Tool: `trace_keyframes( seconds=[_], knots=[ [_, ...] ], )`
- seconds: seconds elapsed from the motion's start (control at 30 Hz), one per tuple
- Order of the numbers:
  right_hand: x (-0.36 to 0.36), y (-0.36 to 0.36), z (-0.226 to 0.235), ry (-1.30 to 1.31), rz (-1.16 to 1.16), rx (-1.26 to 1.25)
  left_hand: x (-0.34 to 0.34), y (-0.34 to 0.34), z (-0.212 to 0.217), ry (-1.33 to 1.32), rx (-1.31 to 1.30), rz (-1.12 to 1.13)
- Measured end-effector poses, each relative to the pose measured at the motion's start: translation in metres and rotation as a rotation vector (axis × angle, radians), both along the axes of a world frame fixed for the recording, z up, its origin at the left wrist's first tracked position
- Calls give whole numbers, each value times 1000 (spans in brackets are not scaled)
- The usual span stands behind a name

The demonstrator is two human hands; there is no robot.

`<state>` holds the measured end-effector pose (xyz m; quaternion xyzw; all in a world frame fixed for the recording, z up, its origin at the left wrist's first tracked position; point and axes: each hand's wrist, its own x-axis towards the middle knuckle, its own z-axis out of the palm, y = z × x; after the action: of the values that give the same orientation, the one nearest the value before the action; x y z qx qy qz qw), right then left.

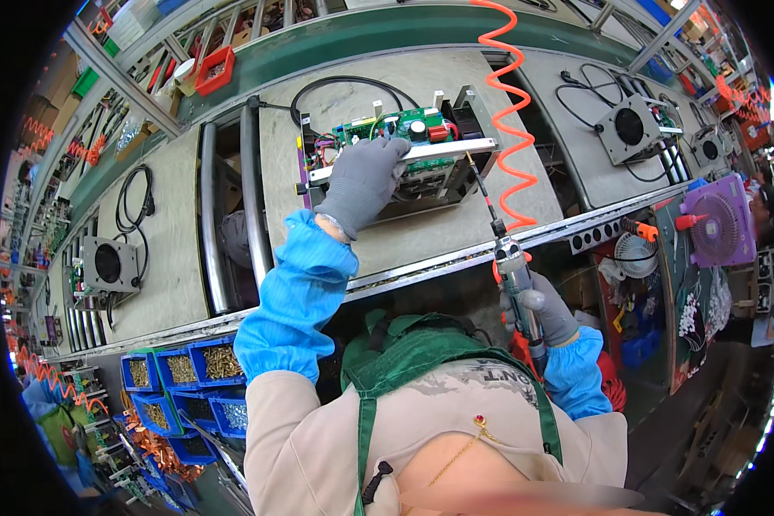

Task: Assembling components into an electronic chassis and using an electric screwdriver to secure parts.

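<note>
An electronics unit with a green circuit board (378,129), wires and an open metal frame stands on the board before me. Across its near side runs a silvery metal bar (447,150). My left hand (359,181), in a grey glove, is closed over the bar near its middle, with the fingertips partly hidden. In my gloved right hand (549,310) is a power screwdriver (514,273), its body gripped below the work surface's edge. The slim bit points up and away from me, its tip at the right end of the bar.
An orange coiled hose (512,112) hangs just right of the unit. Metal rollers (253,189) lie left of its board. More units with fans (628,127) sit on neighbouring boards. Blue bins of screws (219,361) hang at the lower left; a purple fan (718,222) stands at right.
</note>
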<state>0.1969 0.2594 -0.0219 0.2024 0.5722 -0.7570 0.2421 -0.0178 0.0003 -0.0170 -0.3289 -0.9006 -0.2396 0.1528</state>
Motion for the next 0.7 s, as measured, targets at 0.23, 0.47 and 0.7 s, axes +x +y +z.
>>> trace_keyframes(
  seconds=[0.23,0.47,0.7],
  knots=[
    [-2,2,-2,27,19,57,1,0,1,6,6,0],
    [-5,-1,-10,184,64,359,1,1,-1,5,5,6],
    [-5,-7,-4,226,47,557,0,0,-2,18,0,0]
  ],
)
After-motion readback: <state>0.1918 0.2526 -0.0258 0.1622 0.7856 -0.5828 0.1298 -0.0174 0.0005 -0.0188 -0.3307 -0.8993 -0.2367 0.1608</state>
